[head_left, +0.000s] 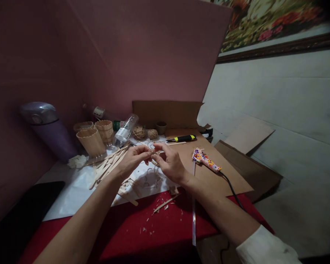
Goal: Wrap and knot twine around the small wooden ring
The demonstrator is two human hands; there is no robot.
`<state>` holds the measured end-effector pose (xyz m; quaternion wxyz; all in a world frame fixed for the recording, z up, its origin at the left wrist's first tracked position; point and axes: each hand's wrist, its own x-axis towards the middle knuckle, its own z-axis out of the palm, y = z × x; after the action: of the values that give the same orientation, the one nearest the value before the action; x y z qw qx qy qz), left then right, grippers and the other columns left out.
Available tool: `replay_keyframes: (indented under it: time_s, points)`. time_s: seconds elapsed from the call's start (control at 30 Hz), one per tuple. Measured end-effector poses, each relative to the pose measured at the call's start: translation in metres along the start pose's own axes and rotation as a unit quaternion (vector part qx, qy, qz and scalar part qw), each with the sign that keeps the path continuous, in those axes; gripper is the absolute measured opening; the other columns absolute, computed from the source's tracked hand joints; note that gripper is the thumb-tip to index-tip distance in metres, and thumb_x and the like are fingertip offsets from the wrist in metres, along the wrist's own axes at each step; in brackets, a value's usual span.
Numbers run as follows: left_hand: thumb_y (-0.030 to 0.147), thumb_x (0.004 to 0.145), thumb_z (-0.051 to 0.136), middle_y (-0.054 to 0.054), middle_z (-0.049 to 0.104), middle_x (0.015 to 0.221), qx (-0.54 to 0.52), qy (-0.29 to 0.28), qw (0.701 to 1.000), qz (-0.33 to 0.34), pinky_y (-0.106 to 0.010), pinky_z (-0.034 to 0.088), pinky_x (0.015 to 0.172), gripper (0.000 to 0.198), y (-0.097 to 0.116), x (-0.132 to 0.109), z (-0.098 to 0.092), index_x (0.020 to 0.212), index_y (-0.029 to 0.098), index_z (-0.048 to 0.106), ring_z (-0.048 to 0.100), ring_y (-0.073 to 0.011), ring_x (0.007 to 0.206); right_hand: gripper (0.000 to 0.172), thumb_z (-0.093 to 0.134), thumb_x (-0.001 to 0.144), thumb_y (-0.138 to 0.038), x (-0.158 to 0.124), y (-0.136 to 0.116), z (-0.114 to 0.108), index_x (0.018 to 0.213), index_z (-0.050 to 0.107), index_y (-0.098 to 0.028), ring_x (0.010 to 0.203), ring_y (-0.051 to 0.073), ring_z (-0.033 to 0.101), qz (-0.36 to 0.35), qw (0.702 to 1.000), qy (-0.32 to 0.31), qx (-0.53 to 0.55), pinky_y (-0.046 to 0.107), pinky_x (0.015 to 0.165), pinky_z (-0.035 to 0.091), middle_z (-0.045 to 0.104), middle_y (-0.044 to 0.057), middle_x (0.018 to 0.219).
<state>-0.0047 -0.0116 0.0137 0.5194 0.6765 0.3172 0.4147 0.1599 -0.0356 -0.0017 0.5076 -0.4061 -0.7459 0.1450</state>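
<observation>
My left hand (136, 158) and my right hand (171, 163) meet over the middle of the table, fingertips almost touching. Between them is a small tan piece (155, 161), partly loop-shaped; fingers hide most of it, so its kind does not show. Both hands are closed in a pinch around it. Many flat wooden craft sticks (110, 165) lie in a pile beside my left hand. Just behind the fingers sit two balls of twine, a larger ball (139, 132) and a smaller ball (153, 134). Loose thin strands (151, 179) lie on white paper below the hands.
A flowered glue gun (206, 160) and a black-yellow utility knife (184, 138) lie on cardboard (222, 183) at right. Stick-walled cups (91, 142), a plastic bottle (126, 130) and a purple flask (52, 132) stand at left. Wood scraps (165, 205) litter the red cloth in front.
</observation>
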Motion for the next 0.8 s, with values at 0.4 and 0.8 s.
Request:
replay_keyframes:
  time_s: [0.4, 0.8]
  points:
    - [0.030, 0.077, 0.056, -0.001, 0.058, 0.066, 0.173, 0.014, 0.984, 0.028, -0.025, 0.041, 0.058, 0.017, -0.004, 0.001, 0.003, 0.075, 0.013, 0.060, 0.052, -0.0118, 0.062, 0.023, 0.061, 0.074, -0.038, 0.006, 0.014, 0.002, 0.073, 0.053, -0.017, 0.032, 0.005, 0.037, 0.216, 0.949, -0.091, 0.209, 0.018, 0.033, 0.027, 0.051, -0.005, 0.047]
    - [0.029, 0.084, 0.049, -0.003, 0.063, 0.071, 0.197, 0.015, 0.979, 0.052, -0.028, 0.050, 0.064, 0.015, -0.010, -0.001, 0.009, 0.075, 0.017, 0.051, 0.062, -0.0149, 0.067, 0.014, 0.053, 0.079, -0.028, 0.012, 0.007, -0.001, 0.087, 0.053, -0.017, 0.033, 0.005, 0.031, 0.241, 0.927, -0.088, 0.273, 0.016, 0.036, 0.023, 0.038, -0.011, 0.037]
